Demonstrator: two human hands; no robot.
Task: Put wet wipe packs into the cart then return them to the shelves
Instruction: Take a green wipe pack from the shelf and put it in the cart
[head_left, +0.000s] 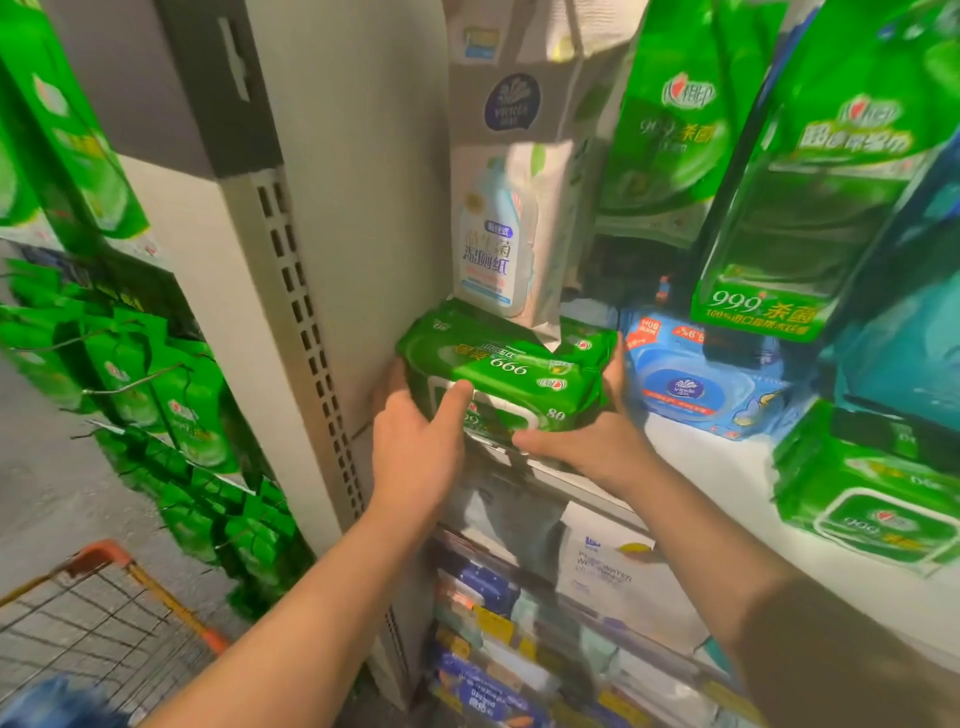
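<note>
Here, at the centre of the head view, both hands clasp a green pack (511, 376) at the shelf (727, 467) edge. The left hand (415, 447) grips its left end, thumb on the front; the right hand (597, 436) curls round its right end. A white pack (498, 234) hangs above, a blue pack (696, 384) lies just right, and the cart (104, 613) sits at lower left.

I saw a grey-white upright post (291, 291) with rows of slots standing between shop shelving, a pale panel (363, 156) beside it, and grey floor (57, 467) at lower left under dim light.
</note>
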